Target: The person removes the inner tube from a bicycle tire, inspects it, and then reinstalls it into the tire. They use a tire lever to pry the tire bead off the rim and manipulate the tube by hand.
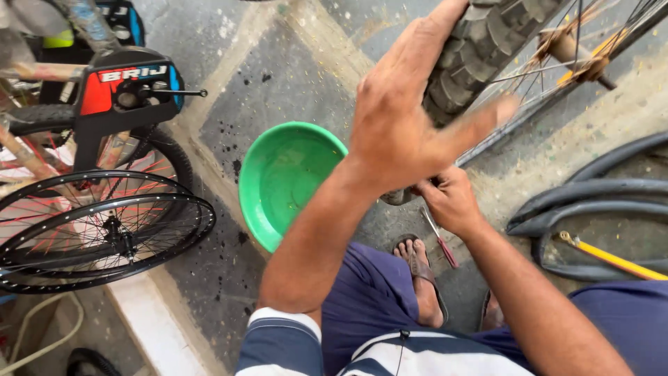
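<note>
Your basin (282, 182) was bright green inside and out. The knobby tyre (480, 49) under your left hand (400, 132) was black, its spokes silvery. The screwdriver (440, 240) by your right hand (452, 202) had a red handle. Your shorts (365, 299) were dark blue, your shirt (292, 345) navy with white stripes. The loose inner tubes (591, 202) were black, and the pump rod (612, 259) was yellow.

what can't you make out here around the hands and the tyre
Head view only:
- Left hand: motion-blurred, grip unclear.
- Right hand: its fingers are hidden behind the left forearm.
- Knobby tyre: cut off by the top edge.
- Red-handled tool: tip hidden under the right hand.
</note>
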`<act>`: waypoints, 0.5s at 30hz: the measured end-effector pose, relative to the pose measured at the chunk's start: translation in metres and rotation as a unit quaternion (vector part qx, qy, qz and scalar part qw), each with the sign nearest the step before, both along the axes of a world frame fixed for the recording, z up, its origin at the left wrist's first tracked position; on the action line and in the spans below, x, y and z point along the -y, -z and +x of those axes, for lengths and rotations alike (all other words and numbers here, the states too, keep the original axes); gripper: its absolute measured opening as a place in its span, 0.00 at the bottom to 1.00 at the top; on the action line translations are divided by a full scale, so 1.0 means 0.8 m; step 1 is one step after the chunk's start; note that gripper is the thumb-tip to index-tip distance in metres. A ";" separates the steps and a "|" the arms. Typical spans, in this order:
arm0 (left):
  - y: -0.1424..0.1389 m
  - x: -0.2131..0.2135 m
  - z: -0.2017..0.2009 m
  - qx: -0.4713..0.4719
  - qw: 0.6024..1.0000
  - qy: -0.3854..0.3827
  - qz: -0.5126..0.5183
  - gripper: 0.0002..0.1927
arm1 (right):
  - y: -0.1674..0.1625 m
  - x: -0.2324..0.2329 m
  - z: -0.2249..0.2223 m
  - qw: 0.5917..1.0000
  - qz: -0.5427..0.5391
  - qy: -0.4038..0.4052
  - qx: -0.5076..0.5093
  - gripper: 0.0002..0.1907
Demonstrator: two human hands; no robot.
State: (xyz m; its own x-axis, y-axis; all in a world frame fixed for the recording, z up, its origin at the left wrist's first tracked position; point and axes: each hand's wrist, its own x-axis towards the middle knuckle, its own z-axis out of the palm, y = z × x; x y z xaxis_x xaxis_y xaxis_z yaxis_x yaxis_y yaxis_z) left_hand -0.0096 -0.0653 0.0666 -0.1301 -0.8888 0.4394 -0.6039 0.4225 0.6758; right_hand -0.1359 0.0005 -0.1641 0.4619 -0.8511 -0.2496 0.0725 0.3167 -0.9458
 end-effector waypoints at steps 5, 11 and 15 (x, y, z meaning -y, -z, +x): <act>-0.016 -0.038 0.034 -0.023 0.991 0.081 0.104 0.44 | -0.041 -0.010 -0.028 0.986 -0.164 0.009 -0.026 0.13; 0.036 -0.054 0.019 -0.105 0.971 0.068 0.202 0.33 | -0.060 0.018 -0.033 0.993 -0.056 0.021 0.106 0.16; 0.072 -0.049 0.012 -0.051 0.998 0.020 -0.008 0.32 | -0.055 0.035 -0.030 0.987 -0.019 -0.098 0.123 0.16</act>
